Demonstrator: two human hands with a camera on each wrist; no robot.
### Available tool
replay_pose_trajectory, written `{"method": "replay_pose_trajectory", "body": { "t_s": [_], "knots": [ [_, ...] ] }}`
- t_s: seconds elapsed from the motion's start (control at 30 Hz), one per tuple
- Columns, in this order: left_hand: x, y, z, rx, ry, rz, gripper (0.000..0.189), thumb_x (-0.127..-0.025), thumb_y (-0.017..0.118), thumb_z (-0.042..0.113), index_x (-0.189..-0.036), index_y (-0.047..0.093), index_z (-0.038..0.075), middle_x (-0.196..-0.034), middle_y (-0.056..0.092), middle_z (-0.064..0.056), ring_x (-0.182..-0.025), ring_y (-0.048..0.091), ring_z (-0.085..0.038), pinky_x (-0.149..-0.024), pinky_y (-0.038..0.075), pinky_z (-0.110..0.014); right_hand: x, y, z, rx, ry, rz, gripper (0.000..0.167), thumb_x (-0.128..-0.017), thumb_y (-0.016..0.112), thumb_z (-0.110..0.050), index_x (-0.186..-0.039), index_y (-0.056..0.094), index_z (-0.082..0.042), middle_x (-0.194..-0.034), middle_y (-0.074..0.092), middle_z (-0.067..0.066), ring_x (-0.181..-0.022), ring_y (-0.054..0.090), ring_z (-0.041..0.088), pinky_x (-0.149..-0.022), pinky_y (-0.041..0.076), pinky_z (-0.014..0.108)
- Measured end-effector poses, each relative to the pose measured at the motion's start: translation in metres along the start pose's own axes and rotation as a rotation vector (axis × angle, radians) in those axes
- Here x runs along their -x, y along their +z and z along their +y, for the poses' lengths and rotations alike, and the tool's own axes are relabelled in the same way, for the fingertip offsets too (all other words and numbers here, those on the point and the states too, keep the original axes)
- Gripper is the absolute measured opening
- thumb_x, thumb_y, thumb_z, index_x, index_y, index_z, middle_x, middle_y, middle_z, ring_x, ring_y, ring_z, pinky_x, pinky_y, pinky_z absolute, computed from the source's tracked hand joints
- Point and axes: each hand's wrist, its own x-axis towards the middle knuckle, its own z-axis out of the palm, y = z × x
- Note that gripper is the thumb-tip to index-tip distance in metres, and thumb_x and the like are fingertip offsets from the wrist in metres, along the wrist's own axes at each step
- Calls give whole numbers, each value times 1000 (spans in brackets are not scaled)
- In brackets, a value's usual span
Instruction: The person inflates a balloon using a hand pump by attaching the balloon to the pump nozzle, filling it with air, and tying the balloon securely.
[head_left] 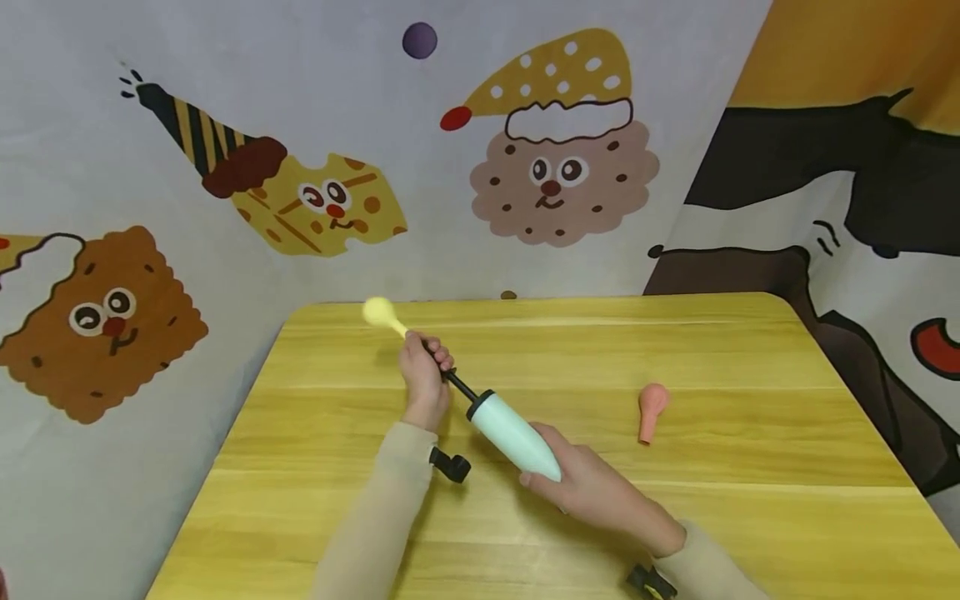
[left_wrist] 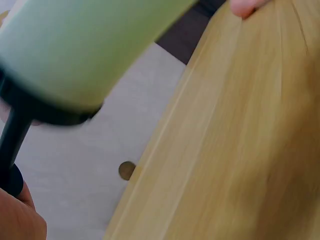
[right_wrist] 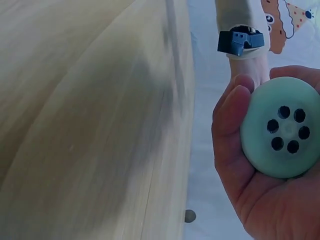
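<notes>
Pump (head_left: pixel 517 440) held in 2 hands, yellow balloon (head_left: pixel 379 312) out beyond the left grip

We're looking at a firm hold at both ends of the pump! Its mint-green body points away from the right hand (head_left: pixel 592 487), whose thumb and fingers wrap round the rear end. From the right wrist we get that end face-on, 6 dark holes (right_wrist: pixel 284 112) in a ring, set within the curve of the hand. Ahead and to the left of this grip, a black rod (head_left: pixel 461 385) spans from the dark collar to the left hand (head_left: pixel 425 375), and there we have fingers curled tight round the pump's black front part. Just past that grip, here's the yellow balloon, bulb rounded, neck meeting the hand; how it sits on the tip we can't tell, since the fingers cover it. Right of the right-hand grip and well apart from it, we spot a pink balloon (head_left: pixel 652 408) on the wooden table (head_left: pixel 300 500), neck towards us. Beyond both grips, a cartoon-printed cloth (head_left: pixel 435 217) hangs behind the table.
</notes>
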Motion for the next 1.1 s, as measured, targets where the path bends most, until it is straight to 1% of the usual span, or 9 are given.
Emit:
{"method": "replay_pose_trajectory", "body": {
  "t_s": [0.17, 0.27, 0.4, 0.57, 0.67, 0.77, 0.87, 1.0, 1.1],
  "knots": [
    [-12, -5, 16, 18, 17, 26, 32, -115, 29, 29, -91, 41, 13, -67, 44, 4, -50, 40, -4, -41, 33, -16, 10, -4, 0, 68, -48, 25, 67, -99, 69, -45, -154, 41, -20, -106, 65, 2, -79, 60, 12, -64, 51, 29],
    [-14, -6, 21, 39, 47, 28, 31, -115, 31, 30, -91, 41, 14, -66, 44, 4, -50, 40, -4, -42, 34, -15, 14, -7, 1, 80, -67, 29, 66, -99, 68, -45, -154, 42, -20, -109, 64, 0, -81, 60, 12, -66, 50, 29],
    [-9, -5, 15, 28, 41, 9, 31, -114, 32, 24, -88, 43, 12, -66, 44, 4, -50, 40, -4, -41, 33, -16, 13, -5, 3, 84, -89, 26, 66, -100, 68, -45, -153, 41, -15, -106, 65, 2, -78, 59, 10, -64, 51, 28],
    [6, -1, -3, -27, -30, -51, 32, -111, 32, 16, -83, 45, 11, -67, 44, 4, -52, 40, -5, -44, 35, -16, 4, 2, 4, 53, -63, 11, 70, -101, 67, -45, -155, 38, -12, -99, 65, 6, -69, 61, 9, -58, 53, 29],
    [16, 4, -13, -57, -63, -102, 32, -112, 31, 18, -84, 46, 11, -69, 45, 3, -54, 42, -6, -47, 37, -16, -3, 1, 2, 74, -62, 38, 70, -100, 67, -45, -155, 38, -13, -97, 64, 4, -70, 60, 9, -59, 52, 29],
    [25, 8, -18, -91, -82, -143, 33, -114, 31, 23, -87, 46, 11, -71, 47, 2, -55, 43, -7, -49, 39, -17, -10, 0, -3, 89, -79, 62, 69, -101, 67, -44, -154, 38, -11, -95, 64, 4, -72, 60, 11, -60, 51, 30],
    [26, 8, -18, -123, -70, -153, 35, -115, 31, 29, -89, 46, 12, -71, 48, 3, -54, 43, -6, -49, 39, -18, -16, 1, -8, 86, -86, 67, 69, -101, 67, -43, -155, 37, -11, -98, 65, 4, -75, 60, 12, -62, 51, 31],
    [19, 8, -11, -145, -19, -133, 39, -115, 30, 32, -86, 46, 13, -68, 45, 4, -51, 41, -5, -46, 37, -17, -19, 6, -12, 85, -77, 85, 70, -100, 68, -42, -156, 38, -12, -103, 67, 7, -81, 61, 14, -67, 52, 33],
    [13, 9, -3, -122, 10, -105, 40, -115, 28, 30, -83, 46, 13, -65, 44, 4, -49, 40, -5, -43, 36, -18, -18, 7, -10, 86, -75, 108, 70, -99, 69, -41, -155, 39, -12, -106, 68, 8, -84, 62, 15, -71, 53, 35]
  ]
}}
